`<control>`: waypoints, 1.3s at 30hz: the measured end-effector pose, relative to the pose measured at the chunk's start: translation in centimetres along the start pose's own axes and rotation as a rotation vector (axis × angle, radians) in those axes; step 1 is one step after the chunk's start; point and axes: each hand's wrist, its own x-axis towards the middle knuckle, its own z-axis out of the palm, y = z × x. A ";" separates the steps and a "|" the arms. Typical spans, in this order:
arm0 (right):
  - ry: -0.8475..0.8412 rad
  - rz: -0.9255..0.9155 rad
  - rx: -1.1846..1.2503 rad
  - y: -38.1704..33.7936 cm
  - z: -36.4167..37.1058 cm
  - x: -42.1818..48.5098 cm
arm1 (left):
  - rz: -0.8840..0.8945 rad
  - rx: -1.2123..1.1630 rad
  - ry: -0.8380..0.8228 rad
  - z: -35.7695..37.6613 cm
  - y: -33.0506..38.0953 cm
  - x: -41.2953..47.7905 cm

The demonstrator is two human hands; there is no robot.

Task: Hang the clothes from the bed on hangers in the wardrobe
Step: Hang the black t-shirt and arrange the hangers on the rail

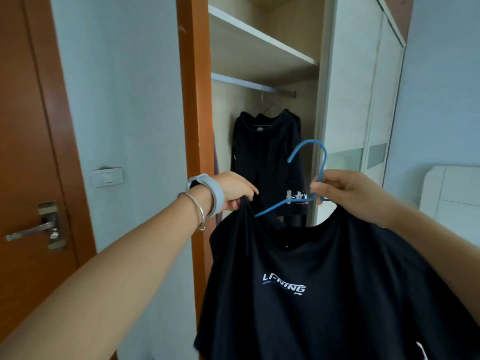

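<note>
Right hand [348,190] pinches neck of thin blue wire hanger [310,142], hook up. Left hand [231,189] pinches shoulder of black cotton T-shirt [324,268]. Silver wardrobe rail [246,83] at eleven o'clock from hook.

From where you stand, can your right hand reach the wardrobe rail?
Probably yes. The wardrobe stands open and nothing lies between the right hand and the rail; the stretch left of the hung dark garment is bare, though it holds the blue hanger.
</note>
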 end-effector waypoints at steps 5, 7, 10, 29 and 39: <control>-0.030 0.057 -0.034 3.9 0.4 2.9 | 0.201 0.107 -0.015 4.6 1.6 4.4; 0.032 0.089 0.012 5.4 0.1 3.3 | 0.268 0.231 -0.057 5.6 1.1 6.1; 0.165 0.136 0.038 7.9 -0.7 4.2 | 0.414 0.448 -0.127 6.3 -0.2 8.6; 0.396 0.444 -0.036 16.6 -3.5 8.3 | 0.677 0.065 0.241 4.4 -3.0 23.3; 0.252 0.268 -0.178 16.8 0.6 18.7 | 0.671 -0.002 0.287 6.0 -3.1 28.9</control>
